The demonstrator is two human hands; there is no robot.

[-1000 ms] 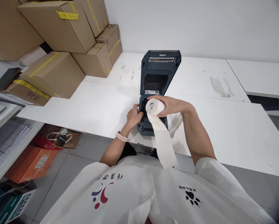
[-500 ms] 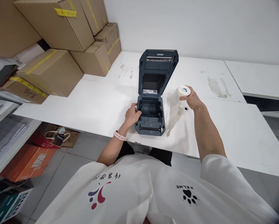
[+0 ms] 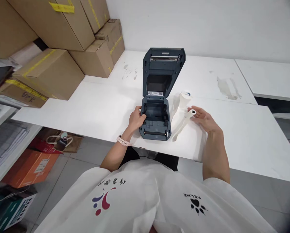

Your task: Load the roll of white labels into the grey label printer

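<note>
A dark grey label printer (image 3: 155, 127) stands on the white table with its lid (image 3: 161, 72) raised and its roll bay bare. My left hand (image 3: 136, 119) grips the printer's left rim, thumb over the inner edge and fingers outside. To the right of the printer, a white label roll (image 3: 185, 99) stands on the table. Nearer to me is a thin paper roll (image 3: 185, 123) with a dark hole at its end, partly unwound into a strip. My right hand (image 3: 204, 119) is open beside that end, fingers stretched toward it; whether they touch it I cannot tell.
Taped cardboard boxes (image 3: 50, 73) are stacked at the table's left and back left. A white wall (image 3: 203, 27) closes off the back. Below on the left are a shelf (image 3: 4, 121) and an orange box (image 3: 29, 168) on the floor.
My right hand has let go of the label roll, which now stands on the table, and has come nearer to me beside the thin paper roll. My left hand stays on the printer.
</note>
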